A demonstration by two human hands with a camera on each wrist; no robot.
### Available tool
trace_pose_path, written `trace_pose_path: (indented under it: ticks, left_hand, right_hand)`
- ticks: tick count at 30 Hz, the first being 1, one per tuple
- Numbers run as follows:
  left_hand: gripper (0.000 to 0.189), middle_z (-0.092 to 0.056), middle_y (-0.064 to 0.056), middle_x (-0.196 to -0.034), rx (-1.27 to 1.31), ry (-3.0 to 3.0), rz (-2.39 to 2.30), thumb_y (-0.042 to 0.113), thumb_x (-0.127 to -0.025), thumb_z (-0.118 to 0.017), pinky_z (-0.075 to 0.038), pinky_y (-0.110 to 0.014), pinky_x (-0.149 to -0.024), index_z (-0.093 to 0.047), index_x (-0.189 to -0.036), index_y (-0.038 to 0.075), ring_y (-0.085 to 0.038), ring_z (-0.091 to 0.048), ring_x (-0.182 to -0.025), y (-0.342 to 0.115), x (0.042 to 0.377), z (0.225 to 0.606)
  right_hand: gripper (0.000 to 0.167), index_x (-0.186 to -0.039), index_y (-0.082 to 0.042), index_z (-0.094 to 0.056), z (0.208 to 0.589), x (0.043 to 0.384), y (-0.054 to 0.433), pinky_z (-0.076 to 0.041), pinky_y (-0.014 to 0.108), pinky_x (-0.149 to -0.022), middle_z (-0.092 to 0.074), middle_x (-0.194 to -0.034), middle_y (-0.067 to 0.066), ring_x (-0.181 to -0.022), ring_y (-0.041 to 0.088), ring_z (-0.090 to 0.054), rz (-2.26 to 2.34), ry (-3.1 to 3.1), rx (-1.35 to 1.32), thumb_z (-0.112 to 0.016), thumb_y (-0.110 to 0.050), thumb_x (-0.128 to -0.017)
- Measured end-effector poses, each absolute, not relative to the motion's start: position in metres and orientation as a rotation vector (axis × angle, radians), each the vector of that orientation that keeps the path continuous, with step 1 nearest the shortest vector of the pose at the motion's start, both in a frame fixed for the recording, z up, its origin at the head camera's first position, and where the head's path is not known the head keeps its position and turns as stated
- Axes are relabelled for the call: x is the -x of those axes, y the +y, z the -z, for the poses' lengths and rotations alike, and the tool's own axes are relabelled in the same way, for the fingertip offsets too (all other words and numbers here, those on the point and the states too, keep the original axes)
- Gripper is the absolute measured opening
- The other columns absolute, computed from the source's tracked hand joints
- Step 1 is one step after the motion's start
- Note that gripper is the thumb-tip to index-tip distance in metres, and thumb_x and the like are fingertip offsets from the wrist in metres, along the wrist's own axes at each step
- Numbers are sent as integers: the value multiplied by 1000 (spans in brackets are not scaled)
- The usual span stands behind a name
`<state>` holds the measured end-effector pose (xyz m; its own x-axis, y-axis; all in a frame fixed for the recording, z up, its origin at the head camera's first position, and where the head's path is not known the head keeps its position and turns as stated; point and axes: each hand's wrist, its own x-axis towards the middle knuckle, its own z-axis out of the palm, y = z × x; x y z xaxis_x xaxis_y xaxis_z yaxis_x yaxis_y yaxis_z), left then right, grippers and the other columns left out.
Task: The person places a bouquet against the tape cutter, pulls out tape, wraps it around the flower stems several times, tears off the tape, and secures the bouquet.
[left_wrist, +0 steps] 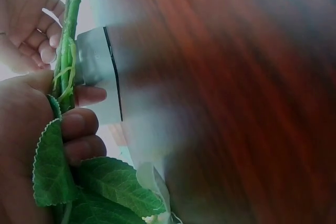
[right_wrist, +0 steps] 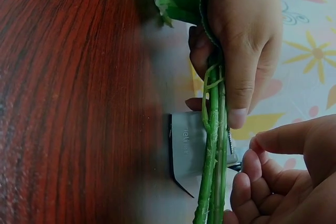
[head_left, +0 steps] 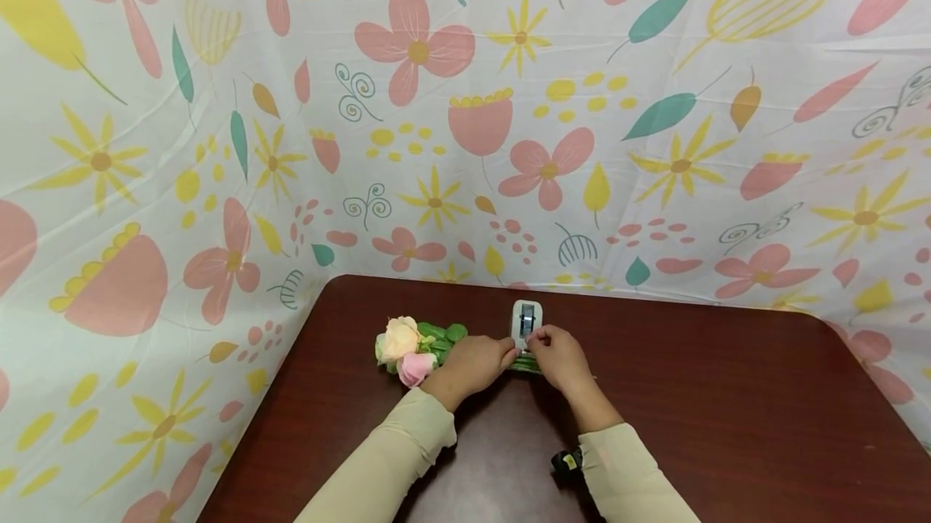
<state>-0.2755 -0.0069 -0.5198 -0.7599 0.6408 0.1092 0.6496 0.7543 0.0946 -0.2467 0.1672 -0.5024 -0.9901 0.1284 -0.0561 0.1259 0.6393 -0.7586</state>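
Observation:
My left hand (head_left: 471, 363) grips a bunch of flowers by its green stems (right_wrist: 212, 156), below the leaves (left_wrist: 55, 163). Their blooms, a peach rose (head_left: 401, 338) and a pink one (head_left: 416, 368) among them, point left. Just behind the stems stands a light grey tape dispenser (head_left: 517, 314) holding a roll of tape. Its side shows behind the stems in the right wrist view, with left fingers close to it. At the dispenser's front end my right hand (head_left: 563, 357) pinches thumb and forefinger together at the tape's end; the clear tape itself barely shows.
A small black object with a yellow patch (head_left: 567, 461) lies beside the right sleeve (head_left: 629, 466). The dark red-brown table (head_left: 727, 410) reaches back to a white flower-printed cloth (head_left: 465, 183) that hangs behind it and on the left.

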Motion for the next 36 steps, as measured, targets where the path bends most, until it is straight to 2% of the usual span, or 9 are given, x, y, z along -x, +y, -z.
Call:
trace_pose_path:
  ticks: [7,17,20,23,26,36]
  left_hand:
    - [30,-59,3,-65,1066,-2894,203,40,-108,-43,-45,-35,-56,-59,-92,20,-19,-67,-67,-7,275,518]
    - [27,-54,4,-62,1049,-2922,235,38,-108,-45,-41,-33,-53,-57,-92,20,-18,-63,-62,-9,273,518]
    - [27,-54,4,-62,1041,-2929,246,38,-108,-45,-41,-33,-52,-57,-92,20,-17,-62,-61,-9,273,518]
    - [26,-56,4,-64,1038,-2930,244,38,-108,-45,-42,-33,-52,-58,-93,20,-17,-63,-62,-9,274,518]
    - [27,-58,3,-65,1034,-2930,238,38,-108,-44,-42,-34,-53,-58,-94,20,-17,-64,-64,-9,274,518]
    - [28,-58,4,-66,1035,-2928,236,39,-108,-44,-42,-33,-53,-58,-94,20,-17,-64,-64,-9,276,520]
  right_hand:
    - [24,-105,-5,-71,503,248,169,-48,36,-78,-72,-101,12,-88,24,-62,-1314,-2839,209,-59,-24,-99]
    - [24,-105,-4,-71,504,247,168,-48,36,-77,-72,-101,12,-89,24,-63,-1322,-2843,212,-59,-24,-99]
    - [24,-105,-6,-71,503,246,168,-47,45,-86,-73,-100,10,-90,25,-63,-1303,-2849,225,-59,-26,-99]
    - [25,-105,-7,-72,502,244,168,-39,57,-98,-74,-100,10,-94,29,-65,-1282,-2853,234,-59,-27,-99]
    - [26,-105,-6,-72,500,243,168,-32,64,-102,-74,-99,10,-98,31,-65,-1269,-2858,225,-59,-27,-99]
    - [23,-105,-7,-73,498,229,164,-33,55,-93,-75,-98,9,-91,28,-67,-1198,-2873,185,-59,-25,-100]
